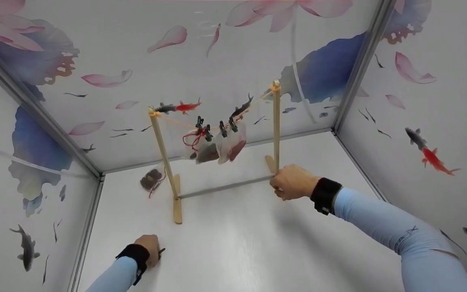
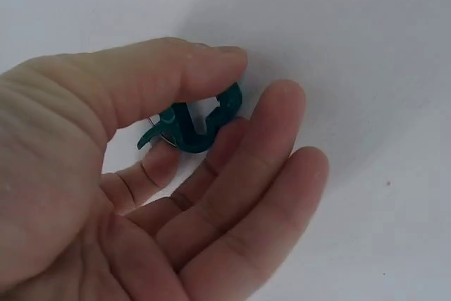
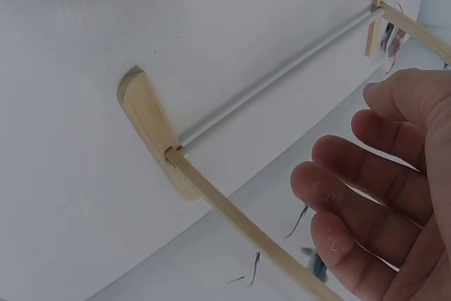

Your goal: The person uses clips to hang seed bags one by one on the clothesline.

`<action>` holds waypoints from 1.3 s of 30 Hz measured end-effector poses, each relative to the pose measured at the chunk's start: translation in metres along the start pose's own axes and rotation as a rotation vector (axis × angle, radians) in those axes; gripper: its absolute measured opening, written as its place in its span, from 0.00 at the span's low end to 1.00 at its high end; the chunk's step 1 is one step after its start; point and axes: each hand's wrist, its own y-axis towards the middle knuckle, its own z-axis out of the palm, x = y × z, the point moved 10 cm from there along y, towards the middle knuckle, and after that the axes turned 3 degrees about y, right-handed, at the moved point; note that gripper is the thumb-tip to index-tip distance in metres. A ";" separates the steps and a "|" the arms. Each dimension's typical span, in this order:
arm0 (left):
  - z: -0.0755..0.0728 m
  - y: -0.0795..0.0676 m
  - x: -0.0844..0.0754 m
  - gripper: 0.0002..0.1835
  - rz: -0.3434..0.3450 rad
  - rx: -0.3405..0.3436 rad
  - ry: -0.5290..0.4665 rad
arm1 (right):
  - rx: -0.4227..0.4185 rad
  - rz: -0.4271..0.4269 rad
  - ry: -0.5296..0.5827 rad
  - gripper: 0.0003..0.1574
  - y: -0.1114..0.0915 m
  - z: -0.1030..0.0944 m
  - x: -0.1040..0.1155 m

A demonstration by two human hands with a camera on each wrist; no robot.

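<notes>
My left hand (image 1: 148,248), low over the white table, pinches a small dark green plastic clip (image 2: 196,143) between thumb and fingers in the left wrist view. My right hand (image 1: 295,182) is beside the foot of the right wooden post (image 1: 277,125). In the right wrist view its fingers (image 3: 338,192) are loosely bent with nothing held, apart from the post and its wooden foot (image 3: 149,114). Between the two posts an orange string (image 1: 176,122) sags, carrying several small translucent bags (image 1: 207,154) clipped on with black-looking clips (image 1: 223,129).
A small dark-filled bag (image 1: 151,181) with red cord lies on the table left of the left post (image 1: 162,154). A grey rod (image 1: 225,186) joins the two wooden feet low down. White panels (image 1: 108,48) printed with fish and petals enclose the table (image 1: 217,251) at the back and sides.
</notes>
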 end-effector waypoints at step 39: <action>-0.152 0.004 -0.228 0.16 0.667 -0.082 -0.904 | -0.206 0.069 0.604 0.22 0.064 -0.002 0.065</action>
